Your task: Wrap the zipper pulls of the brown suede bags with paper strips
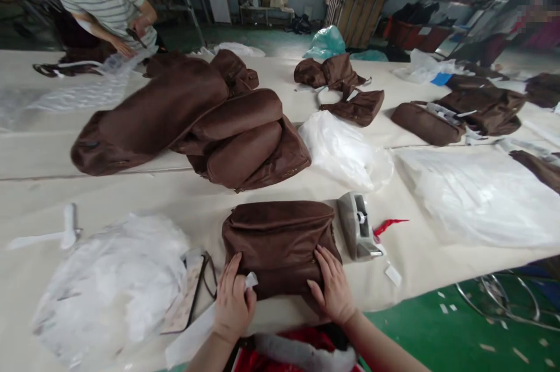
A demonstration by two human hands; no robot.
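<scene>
A dark brown leather-like handbag (280,249) lies in front of me near the table's front edge. My left hand (234,299) rests on its left end with the fingers stretched over the surface. A small white scrap (251,280) shows at that hand's index finger; whether it is stuck there or pinched cannot be made out. On the bag's right end lies my right hand (333,287), fingers spread and thumb apart. Just right of the bag stands a grey tape dispenser (354,226) with a red strip (389,225) beside it.
A phone (186,296) and crumpled clear plastic (118,284) lie at left. Behind the bag are piled brown bags (175,109) and a white plastic bundle (336,144). Stacked plastic sleeves (476,197) lie at right. Across the table, a person (114,4) handles plastic.
</scene>
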